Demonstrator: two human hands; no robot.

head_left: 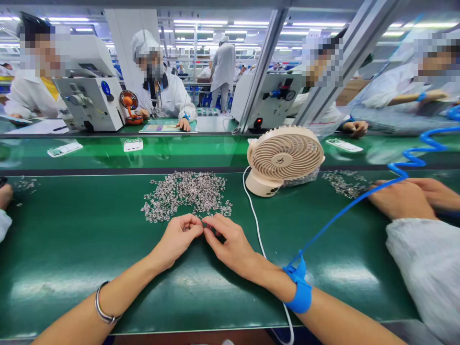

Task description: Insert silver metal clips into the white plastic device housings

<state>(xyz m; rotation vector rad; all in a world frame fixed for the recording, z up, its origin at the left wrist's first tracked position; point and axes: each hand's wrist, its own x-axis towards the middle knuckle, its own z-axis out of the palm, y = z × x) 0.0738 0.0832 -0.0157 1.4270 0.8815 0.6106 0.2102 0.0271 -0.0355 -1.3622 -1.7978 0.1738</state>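
Parts heap: a loose pile of small silvery parts (190, 191) lies on the green desk (79, 239), directly beyond the fingertips; many pieces overlap, with strays at the near edge.
Left hand: the left hand (181, 237) is curled at the near edge of the pile, its grip narrow, thumb and forefinger drawn together; whether a part sits between them cannot be told.
Right hand: the right hand (230, 239) meets the left at the fingertips, its grip also narrow; any piece held is too small or hidden to confirm. A blue wrist strap (300, 290) is fitted on this arm.
Step in hand: judged to be fine two-handed fingertip handling of the parts.
Next move: judged to call for a light, precise pinch, since overlapping pieces could catch on one another.
Bag: what appears to be a clear plastic bag (301, 178) lies behind the fan (283, 155), partly hidden; contents cannot be identified.
Casings: shallow white casings (133, 145) rest on the green strip (201, 155) beyond the desk; green boards appear to sit in them.
Right-hand neighbour: a co-worker's hands (402, 199) are beside a smaller group of similar parts (347, 184).
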